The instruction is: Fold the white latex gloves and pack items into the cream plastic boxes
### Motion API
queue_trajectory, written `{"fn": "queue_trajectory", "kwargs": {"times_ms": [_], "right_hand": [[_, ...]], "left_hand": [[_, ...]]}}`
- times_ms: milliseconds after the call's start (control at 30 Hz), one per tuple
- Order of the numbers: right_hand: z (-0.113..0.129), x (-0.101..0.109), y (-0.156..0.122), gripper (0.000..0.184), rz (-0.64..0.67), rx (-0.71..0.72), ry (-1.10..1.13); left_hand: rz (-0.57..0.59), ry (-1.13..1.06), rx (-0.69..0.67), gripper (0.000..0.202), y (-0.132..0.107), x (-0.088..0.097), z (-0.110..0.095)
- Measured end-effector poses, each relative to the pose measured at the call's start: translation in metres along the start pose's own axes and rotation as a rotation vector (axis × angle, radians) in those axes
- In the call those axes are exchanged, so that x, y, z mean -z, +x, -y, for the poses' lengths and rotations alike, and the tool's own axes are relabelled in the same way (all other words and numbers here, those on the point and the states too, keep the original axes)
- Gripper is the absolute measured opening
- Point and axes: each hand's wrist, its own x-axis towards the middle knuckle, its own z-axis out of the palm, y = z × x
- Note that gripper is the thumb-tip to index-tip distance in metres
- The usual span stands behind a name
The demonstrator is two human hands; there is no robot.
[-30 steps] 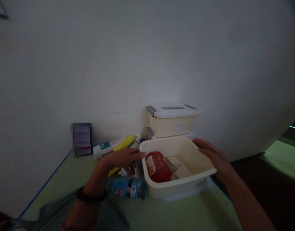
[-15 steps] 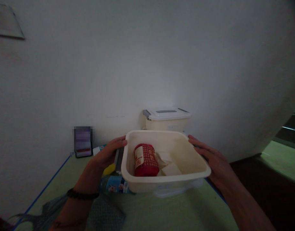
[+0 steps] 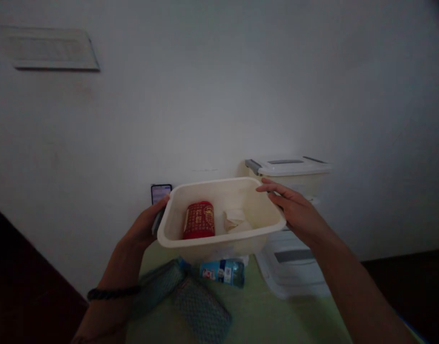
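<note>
left hand (image 3: 143, 227) and right hand (image 3: 296, 208) gripped the cream tub (image 3: 228, 193) above the green desk (image 3: 266, 317), toward its edge by the pale wall (image 3: 219, 95); gold characters (image 3: 199, 212) on the red can (image 3: 200, 227) inside were illegible.

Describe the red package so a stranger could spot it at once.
Find the open cream bin held between the left hand and the right hand. Inside it, toward the left hand, is the red package, next to some pale items. Its red, gold-marked surface sets it apart from them.
</note>
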Motion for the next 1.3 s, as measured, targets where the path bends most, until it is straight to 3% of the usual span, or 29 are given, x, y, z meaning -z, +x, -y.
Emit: {"fn": "queue_trajectory", "kwargs": {"times_ms": [67,133,333,500,633,800,900,1000,1167,1300], "right_hand": [[0.005,0.002,0.006,0.023,0.075,0.045,-0.202],[0.006,0.005,0.012,0.026,0.237,0.069,-0.382],[-0.013,0.009,0.016,0.032,0.446,0.140,-0.513],[-0.019,0.009,0.007,0.032,0.507,0.176,-0.585],[-0.019,0.006,0.007,0.034,0.504,0.202,-0.635],[-0.019,0.006,0.012,0.033,0.542,0.219,-0.607],[-0.016,0.007,0.011,0.032,0.573,0.239,-0.580],[-0.015,0.008,0.012,0.032,0.574,0.241,-0.571],[-0.023,0.008,0.018,0.032,0.596,0.196,-0.542],[-0.030,0.004,0.022,0.033,0.589,0.160,-0.552]], "left_hand": [[-0.038,-0.004,0.003,0.027,0.004,0.004,0.000],[-0.047,0.060,-0.011,0.029,0.006,0.009,0.002],[0.147,0.318,-0.170,0.041,0.002,0.029,0.001],[0.121,0.570,-0.198,0.040,-0.004,0.025,-0.007],[0.102,0.646,-0.207,0.043,-0.005,0.016,-0.012],[-0.084,0.725,-0.248,0.055,-0.005,0.008,-0.014],[-0.031,0.662,-0.293,0.051,-0.009,0.003,-0.015],[0.064,0.621,-0.252,0.049,-0.012,0.000,-0.016],[0.056,0.520,-0.236,0.049,-0.009,-0.003,-0.011],[0.065,0.630,-0.331,0.046,-0.004,-0.005,-0.006]]}}
